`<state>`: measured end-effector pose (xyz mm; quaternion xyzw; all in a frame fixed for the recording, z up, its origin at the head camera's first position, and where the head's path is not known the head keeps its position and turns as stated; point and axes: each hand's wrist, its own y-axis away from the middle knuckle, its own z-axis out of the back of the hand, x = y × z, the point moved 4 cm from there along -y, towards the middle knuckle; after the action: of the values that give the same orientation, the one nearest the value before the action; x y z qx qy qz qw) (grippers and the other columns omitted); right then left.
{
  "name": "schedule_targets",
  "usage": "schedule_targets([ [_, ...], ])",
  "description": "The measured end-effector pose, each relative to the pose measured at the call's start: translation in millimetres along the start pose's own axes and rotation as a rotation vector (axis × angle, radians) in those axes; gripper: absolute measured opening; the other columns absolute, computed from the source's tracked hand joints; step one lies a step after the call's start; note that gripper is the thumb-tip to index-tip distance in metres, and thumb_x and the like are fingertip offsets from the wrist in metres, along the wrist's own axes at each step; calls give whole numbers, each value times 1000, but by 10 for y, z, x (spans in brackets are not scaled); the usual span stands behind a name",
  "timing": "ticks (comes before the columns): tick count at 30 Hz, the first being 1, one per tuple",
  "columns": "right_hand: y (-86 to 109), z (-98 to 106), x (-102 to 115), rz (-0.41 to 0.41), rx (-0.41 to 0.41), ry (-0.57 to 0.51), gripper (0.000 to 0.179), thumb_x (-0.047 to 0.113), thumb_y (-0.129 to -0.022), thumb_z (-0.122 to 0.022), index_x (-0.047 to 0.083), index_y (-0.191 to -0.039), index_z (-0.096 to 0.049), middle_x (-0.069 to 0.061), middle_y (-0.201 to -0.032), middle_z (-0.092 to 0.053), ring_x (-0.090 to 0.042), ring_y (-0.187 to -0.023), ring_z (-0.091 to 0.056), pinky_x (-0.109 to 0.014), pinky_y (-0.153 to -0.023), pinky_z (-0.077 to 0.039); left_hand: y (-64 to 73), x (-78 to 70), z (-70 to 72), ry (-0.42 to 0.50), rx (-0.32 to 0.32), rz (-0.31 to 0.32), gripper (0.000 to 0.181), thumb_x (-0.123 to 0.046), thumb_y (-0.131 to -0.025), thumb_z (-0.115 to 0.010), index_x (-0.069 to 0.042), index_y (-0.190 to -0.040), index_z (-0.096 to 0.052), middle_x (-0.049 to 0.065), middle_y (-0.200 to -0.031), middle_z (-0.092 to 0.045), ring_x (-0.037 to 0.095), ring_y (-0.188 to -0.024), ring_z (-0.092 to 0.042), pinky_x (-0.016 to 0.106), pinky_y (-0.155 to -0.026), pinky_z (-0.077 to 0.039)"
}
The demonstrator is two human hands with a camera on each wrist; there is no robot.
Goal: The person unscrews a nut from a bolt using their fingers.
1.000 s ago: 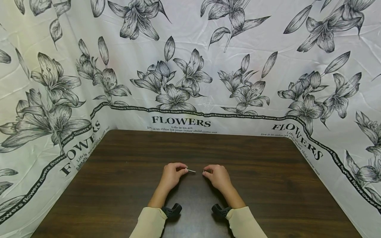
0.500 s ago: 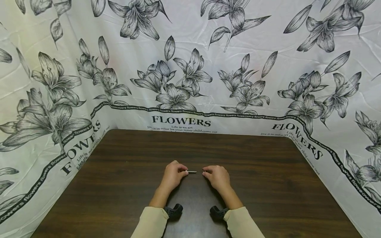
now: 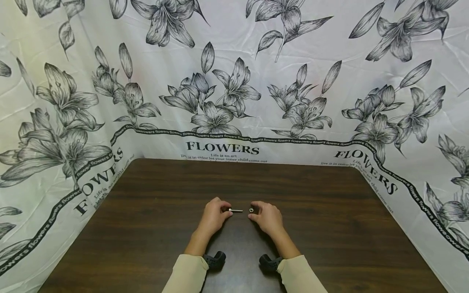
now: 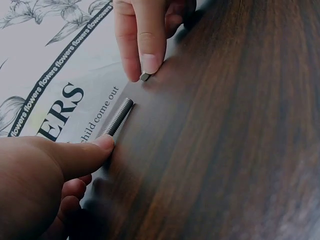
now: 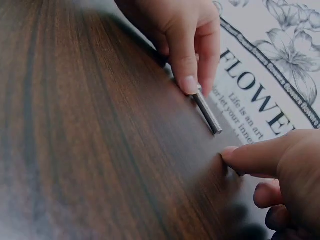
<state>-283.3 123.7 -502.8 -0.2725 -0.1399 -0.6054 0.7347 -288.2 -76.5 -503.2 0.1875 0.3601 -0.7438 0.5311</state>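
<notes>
A threaded metal bolt (image 3: pixel 237 210) lies on the dark wooden table in the head view, its tip pointing right. My left hand (image 3: pixel 213 214) is at the bolt's head end, thumb and forefinger parted on either side of it. The bolt's threaded shaft (image 4: pixel 119 116) extends beyond my left thumb in the left wrist view. To the right, a small metal nut (image 3: pixel 251 210) shows between the spread thumb and forefinger of my right hand (image 3: pixel 269 217). The nut (image 4: pixel 145 77) appears close to the right fingertips in the left wrist view. A short gap separates bolt and nut.
The brown wooden tabletop (image 3: pixel 234 183) extends around both hands. A white curtain (image 3: pixel 234 32) printed with black flowers and lettering surrounds its back and sides. Black wrist devices (image 3: pixel 216 260) are worn below both cream sleeves (image 3: pixel 187 273).
Both hands have parted their thumb and forefinger, uncovering the bolt's head on the left and the nut on the right. Earlier these were pinched at the fingertips. The head view has shifted slightly.
</notes>
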Motion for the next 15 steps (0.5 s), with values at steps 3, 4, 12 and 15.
schedule_targets([
  [3, 8, 17, -45, 23, 1, -102, 43, 25, -76, -83, 12, -115, -70, 10, -63, -49, -7, -55, -45, -29, -54, -39, -10, -9, 5, -4, 2, 6, 22, -11, -74, -84, -6, -93, -75, -1, -75, -52, 10, -64, -46, 26, -59, -42],
  [4, 17, 29, -67, 29, 2, -145, 43, 23, -77, -83, 11, -116, -69, 9, -66, -50, -7, -57, -46, -29, -55, -40, -12, -8, 8, -2, 4, 5, 23, -11, -73, -85, -5, -94, -75, -1, -76, -53, 10, -64, -46, 26, -60, -42],
  [12, 188, 300, -307, 73, 38, -297, 55, 20, -80, -82, 8, -129, -60, -6, -106, -59, -22, -94, -59, -42, -81, -48, 36, 5, 103, 64, 73, 40, 32, -15, -75, -85, -6, -103, -72, 1, -86, -57, 10, -66, -49, 26, -61, -44],
  [15, 261, 428, -433, 94, 55, -225, 57, 25, -83, -79, 9, -133, -57, -7, -115, -58, -24, -101, -57, -44, -82, -48, 68, 44, 170, 71, 101, 55, 33, -18, -78, -83, -7, -107, -72, 1, -88, -57, 9, -66, -49, 26, -60, -44],
])
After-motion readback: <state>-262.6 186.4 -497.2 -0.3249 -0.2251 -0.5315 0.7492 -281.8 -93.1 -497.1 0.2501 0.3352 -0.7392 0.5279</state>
